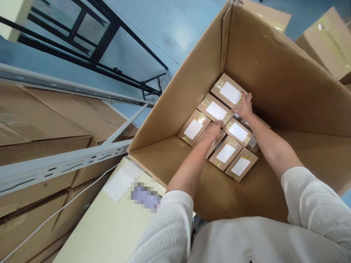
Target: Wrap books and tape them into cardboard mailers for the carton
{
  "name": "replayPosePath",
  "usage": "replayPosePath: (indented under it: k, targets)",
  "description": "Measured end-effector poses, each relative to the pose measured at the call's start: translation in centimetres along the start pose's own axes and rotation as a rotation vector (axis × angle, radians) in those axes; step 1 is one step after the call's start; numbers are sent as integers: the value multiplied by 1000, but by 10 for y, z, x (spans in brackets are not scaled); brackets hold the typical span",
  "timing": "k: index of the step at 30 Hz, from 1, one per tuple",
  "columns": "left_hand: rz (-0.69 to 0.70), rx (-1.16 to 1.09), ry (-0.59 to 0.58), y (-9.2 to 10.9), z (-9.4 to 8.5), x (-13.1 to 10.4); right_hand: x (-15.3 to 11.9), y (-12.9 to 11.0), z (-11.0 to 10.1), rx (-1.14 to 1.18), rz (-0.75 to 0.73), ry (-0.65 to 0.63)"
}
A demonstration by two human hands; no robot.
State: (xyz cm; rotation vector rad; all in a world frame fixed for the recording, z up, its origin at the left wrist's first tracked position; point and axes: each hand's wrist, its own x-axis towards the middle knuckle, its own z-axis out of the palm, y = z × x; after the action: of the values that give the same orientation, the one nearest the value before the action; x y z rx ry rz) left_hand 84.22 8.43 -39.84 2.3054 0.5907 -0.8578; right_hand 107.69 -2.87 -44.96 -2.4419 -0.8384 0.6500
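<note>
Several small brown cardboard boxes with white labels and clear tape lie together at the bottom of a large, deep carton (192,80). My right hand (245,106) is at the right end of the farthest small box (225,87), thumb and fingers bent around that end. Nearer to me and to the left, my left hand (213,132) covers the top of another small box (216,144), its fingers bent at the edge beside the middle-row box (210,104). Its underside is hidden. Under my right wrist, more small boxes are partly covered.
At left, a white metal rack (90,155) holds stacked brown cartons (41,117). A pale yellow tabletop (101,219) borders the large carton, with a blurred purple item (145,197) on it. Black metal frames (104,47) stand on the blue floor. Taped cartons (326,44) sit at upper right.
</note>
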Motion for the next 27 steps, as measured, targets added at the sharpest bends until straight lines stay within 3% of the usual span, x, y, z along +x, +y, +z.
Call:
replayPosePath:
  k: [4, 9, 15, 22, 27]
  targets:
    - [9, 25, 14, 4, -1, 5, 10, 14, 28, 47, 134, -48]
    - [-29, 71, -6, 15, 0, 1, 1, 23, 28, 6, 111, -64]
    - [-79, 18, -15, 31, -8, -25, -45, 17, 3, 41, 176, -44]
    - [-23, -57, 51, 50, -48, -79, -114, -3, -46, 121, 229, 20]
    - [30, -115, 127, 71, -69, -134, -180, -27, -85, 207, 213, 93]
